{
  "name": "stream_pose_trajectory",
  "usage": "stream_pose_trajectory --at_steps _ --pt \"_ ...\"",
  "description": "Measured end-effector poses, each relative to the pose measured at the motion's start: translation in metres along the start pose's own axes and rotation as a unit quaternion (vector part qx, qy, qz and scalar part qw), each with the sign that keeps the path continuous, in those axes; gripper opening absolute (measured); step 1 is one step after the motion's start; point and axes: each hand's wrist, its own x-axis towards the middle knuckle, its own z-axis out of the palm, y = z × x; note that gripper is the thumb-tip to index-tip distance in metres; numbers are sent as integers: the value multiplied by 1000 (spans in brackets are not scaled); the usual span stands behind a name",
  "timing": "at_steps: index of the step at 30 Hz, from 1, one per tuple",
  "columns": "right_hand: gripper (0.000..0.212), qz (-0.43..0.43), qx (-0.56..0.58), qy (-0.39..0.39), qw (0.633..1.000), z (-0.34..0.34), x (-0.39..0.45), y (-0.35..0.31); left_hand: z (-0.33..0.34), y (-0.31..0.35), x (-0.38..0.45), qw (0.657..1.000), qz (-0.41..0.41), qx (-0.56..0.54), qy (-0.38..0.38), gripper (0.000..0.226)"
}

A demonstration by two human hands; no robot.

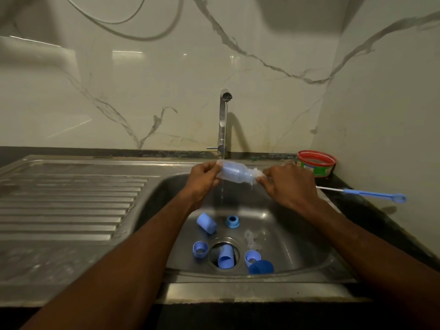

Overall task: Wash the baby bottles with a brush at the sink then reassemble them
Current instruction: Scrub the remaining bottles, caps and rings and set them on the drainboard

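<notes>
Scrubbing a baby bottle under the running tap, both my hands on it.

My left hand [202, 177] has its fingers curled round the base end of the clear bottle [234, 174], which I hold lying sideways above the sink [297, 234], with the stream from the tap [223, 120] falling just by it. My right hand [288, 184] has its fingers closed at the bottle's mouth, where white bristles or foam show; I cannot tell exactly what they pinch. Down in the basin lie the loose parts: a light blue cap [206, 222], a blue ring [232, 221], a clear teat [252, 239], two more rings [200, 249] [251, 257], a cap in the drain [225, 258] and a darker blue cap [261, 267]. On the worktop to my right rest a thin blue-handled brush [371, 193] and a red-rimmed tub [316, 163].
</notes>
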Motion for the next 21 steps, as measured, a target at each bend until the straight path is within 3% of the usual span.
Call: stream_pose_trajectory --at_steps 3,6,9,12,14,16,18,21 --pt "42 43 100 -106 988 12 3 -2 6 6 2 998 45 -35 -17 30" --pt "43 27 128 -115 985 10 2 -2 11 11 2 994 24 -109 13 25" --pt "41 -45 79 -19 996 1 -3 -4 13 13 0 992 6 -83 93 32" --pt "36 -89 44 97 990 -8 -5 -6 17 10 -5 992 -79 -69 66 62" --pt "33 -82 10 117 990 -13 -6 -7 15 10 -8 989 -113 -83 39 67" --pt "33 -43 9 71 997 -11 -5 -7 10 12 -8 994 -75 -81 12 52" --pt "37 27 55 -33 998 -5 0 -7 7 12 -6 998 -7 -62 -26 36" --pt "45 89 146 -187 967 8 5 -5 8 6 -4 996 46 -37 -62 33"
